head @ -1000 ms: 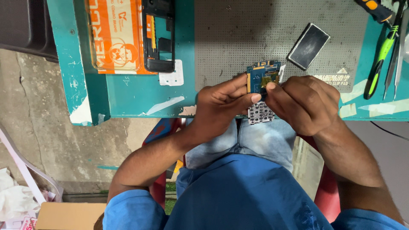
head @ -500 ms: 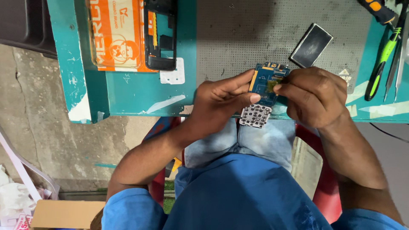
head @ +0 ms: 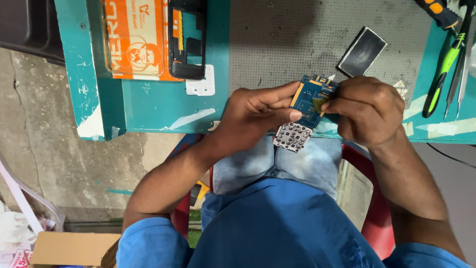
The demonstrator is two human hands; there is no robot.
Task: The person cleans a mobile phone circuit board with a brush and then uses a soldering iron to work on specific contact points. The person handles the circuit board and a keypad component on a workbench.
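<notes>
We've shifted the blue circuit board (head: 311, 99) slightly right; left hand (head: 258, 116) and right hand (head: 367, 111) both pinch its edges. Best we keep fingers off the keypad contacts (head: 293, 137).

Surface (head: 148, 106): teal, scuffed, white paint chips, spans top of frame. Grey perforated mat (head: 287, 44) at top centre, battery (head: 362, 51) lying on it. Upper left: orange box (head: 136, 39), black phone frame (head: 187, 39) overlapping it, white sticker (head: 201, 85) below. Upper right: green screwdriver (head: 443, 69), tweezers (head: 463, 59).
</notes>
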